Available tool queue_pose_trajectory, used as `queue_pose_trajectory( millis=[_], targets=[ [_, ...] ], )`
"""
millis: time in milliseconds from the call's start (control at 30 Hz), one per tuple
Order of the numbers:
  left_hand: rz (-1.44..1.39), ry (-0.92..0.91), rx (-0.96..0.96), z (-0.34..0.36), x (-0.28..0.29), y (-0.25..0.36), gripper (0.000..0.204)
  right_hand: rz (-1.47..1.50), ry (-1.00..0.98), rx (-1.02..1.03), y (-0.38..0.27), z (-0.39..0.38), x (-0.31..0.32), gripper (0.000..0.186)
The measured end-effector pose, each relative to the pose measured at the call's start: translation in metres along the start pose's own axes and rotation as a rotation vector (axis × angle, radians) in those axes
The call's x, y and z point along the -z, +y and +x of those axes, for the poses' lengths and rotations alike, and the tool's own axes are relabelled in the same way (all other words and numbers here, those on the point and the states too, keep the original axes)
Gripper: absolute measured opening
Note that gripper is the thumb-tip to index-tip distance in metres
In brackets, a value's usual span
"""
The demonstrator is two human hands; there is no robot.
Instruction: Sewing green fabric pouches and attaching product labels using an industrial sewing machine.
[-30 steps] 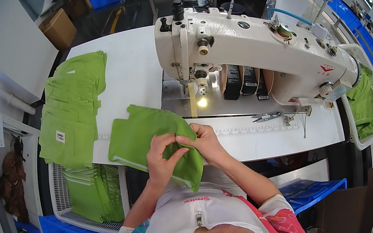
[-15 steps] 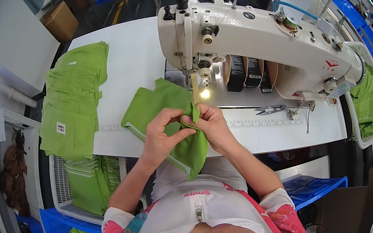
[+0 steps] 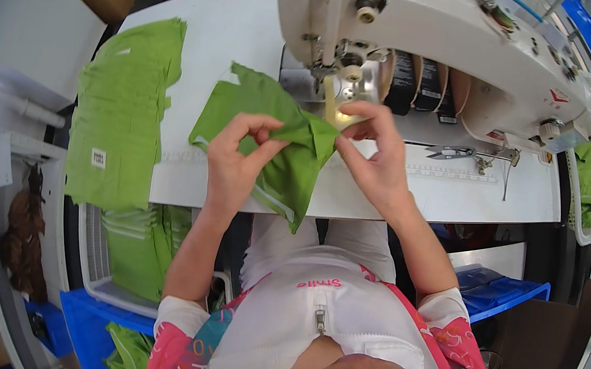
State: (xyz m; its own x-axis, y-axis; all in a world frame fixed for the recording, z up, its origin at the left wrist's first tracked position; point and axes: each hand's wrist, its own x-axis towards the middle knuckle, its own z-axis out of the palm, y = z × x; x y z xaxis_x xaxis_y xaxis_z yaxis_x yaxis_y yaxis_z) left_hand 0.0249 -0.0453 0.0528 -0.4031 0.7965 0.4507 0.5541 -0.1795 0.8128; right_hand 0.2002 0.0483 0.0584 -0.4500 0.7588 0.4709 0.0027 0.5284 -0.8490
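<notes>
White worktop [image 3: 219, 31] here, its far side filled by the sewing machine [image 3: 453, 35], its left end covered by stacked green pieces [image 3: 119, 116]. Before the needle, over the near edge, the green cloth [image 3: 259, 100] is held up: folds pinched by the left hand's [image 3: 233, 158] fingers, a corner nipped by the right hand's [image 3: 380, 169]. Snips [image 3: 451, 153] are seen lying rightward.
</notes>
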Motion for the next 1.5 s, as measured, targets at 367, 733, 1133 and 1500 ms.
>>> queue_pose_trajectory(
  millis=[367,733,1133,1500],
  targets=[
    [-0.288,-0.106,0.079,-0.002,0.003,0.001,0.007,-0.258,-0.124,0.318,0.005,-0.015,0.004,0.029],
    [-0.320,-0.182,0.058,-0.002,0.004,-0.003,0.017,0.306,-0.401,-0.198,-0.009,-0.011,-0.011,0.017],
    [-0.049,-0.436,-0.022,0.034,0.046,0.027,0.017,-0.520,-0.733,0.371,-0.032,0.032,0.016,0.019],
    [-0.272,-0.309,0.127,0.029,0.051,0.036,0.010,-0.080,-0.232,0.238,-0.039,0.008,-0.006,0.011]
  ],
)
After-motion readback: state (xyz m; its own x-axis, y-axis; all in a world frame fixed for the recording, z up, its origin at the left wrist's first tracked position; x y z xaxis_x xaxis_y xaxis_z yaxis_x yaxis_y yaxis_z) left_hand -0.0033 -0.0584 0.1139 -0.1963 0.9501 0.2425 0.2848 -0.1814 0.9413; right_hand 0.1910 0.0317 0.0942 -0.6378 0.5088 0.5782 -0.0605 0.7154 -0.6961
